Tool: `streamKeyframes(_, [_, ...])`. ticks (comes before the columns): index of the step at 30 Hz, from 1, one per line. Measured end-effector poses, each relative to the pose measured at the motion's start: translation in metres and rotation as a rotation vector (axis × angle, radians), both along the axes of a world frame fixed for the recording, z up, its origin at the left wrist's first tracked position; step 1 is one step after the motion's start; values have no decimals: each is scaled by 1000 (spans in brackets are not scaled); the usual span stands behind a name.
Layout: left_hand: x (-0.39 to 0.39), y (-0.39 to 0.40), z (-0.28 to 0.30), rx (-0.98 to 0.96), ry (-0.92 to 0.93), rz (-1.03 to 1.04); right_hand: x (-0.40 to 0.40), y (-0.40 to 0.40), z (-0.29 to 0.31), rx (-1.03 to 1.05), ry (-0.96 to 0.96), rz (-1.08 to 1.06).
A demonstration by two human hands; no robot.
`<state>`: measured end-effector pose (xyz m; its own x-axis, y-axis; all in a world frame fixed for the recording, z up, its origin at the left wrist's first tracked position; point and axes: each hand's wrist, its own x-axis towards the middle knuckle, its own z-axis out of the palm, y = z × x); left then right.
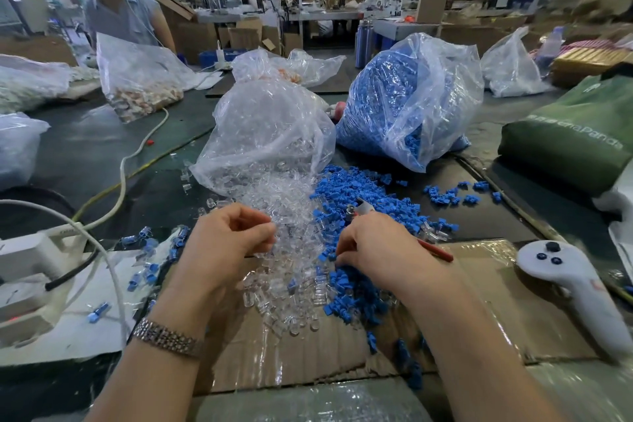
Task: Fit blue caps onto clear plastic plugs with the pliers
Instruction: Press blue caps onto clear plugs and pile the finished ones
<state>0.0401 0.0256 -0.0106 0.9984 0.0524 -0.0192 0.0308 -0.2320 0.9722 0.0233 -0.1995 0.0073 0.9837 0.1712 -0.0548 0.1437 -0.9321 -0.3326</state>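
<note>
Left hand (pixel 233 236) is curled over the clear plugs (pixel 284 250), fingertips pinched at the pile's 9 o'clock edge; whether a plug is held cannot be told. Pliers (pixel 359 209) are gripped by the right hand (pixel 376 247), head out at 12, red handle at 3, fingertips dipped into blue caps (pixel 356 195)

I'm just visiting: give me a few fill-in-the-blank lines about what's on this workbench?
1. The loose caps heaped by the right hand are ____.
2. The pliers have ____ handles.
3. The watch sits on the ____ wrist.
4. The white controller lies on taped ____.

Missing words: blue; red; left; cardboard
</note>
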Motion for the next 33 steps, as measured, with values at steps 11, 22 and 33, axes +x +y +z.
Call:
streamKeyframes(11, [1,-5,-1,-672,287,-268,0,-2,-3,7,-147,64])
streamKeyframes(22, [-7,-12,8,-655,282,-351,-1,-9,6,811,-103,49])
streamKeyframes(33, [-11,-17,11,-647,219,-374,-6,0,11,1121,-129,130])
